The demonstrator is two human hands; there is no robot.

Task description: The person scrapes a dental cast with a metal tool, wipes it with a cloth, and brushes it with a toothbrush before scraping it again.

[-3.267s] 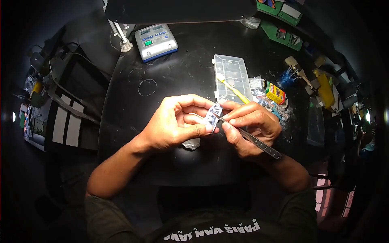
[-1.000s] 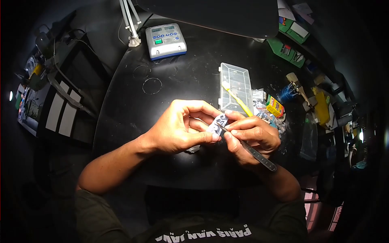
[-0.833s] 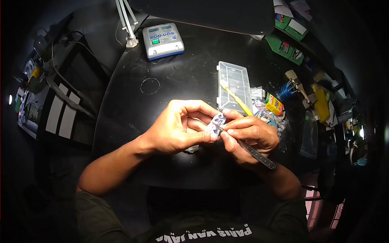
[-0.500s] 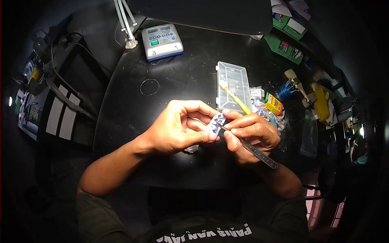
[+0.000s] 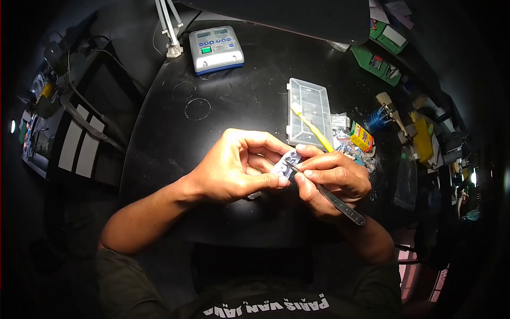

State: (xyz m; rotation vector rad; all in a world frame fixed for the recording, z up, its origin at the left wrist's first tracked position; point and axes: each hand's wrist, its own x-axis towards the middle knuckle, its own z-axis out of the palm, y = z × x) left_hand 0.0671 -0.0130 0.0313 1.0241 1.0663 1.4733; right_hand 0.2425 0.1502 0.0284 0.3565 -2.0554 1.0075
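Between the fingertips and thumb of my left hand [image 5: 236, 167] is a small silvery-white piece [image 5: 286, 164] with dark spots on it. My right hand [image 5: 337, 183] pinches black tweezers [image 5: 340, 204], their handle pointing down to the right. The tweezer tips meet the front of the small piece. My right fingertips are close beside its upper edge. Below my left hand, a small pale object [image 5: 255, 195] lies partly hidden on the black table [image 5: 164, 143].
Behind my hands lies a clear compartment box [image 5: 309, 95] with a yellow toothbrush [image 5: 313, 129] on it. A yellow-green small box [image 5: 361, 136] and a brush [image 5: 387, 102] are at right. A silver-blue device [image 5: 217, 50] and lamp arm [image 5: 170, 32] stand at the back.
The whole view has shifted slightly, so the table items appear a little higher and further right. My hands keep their hold, with the small piece tilted slightly differently.
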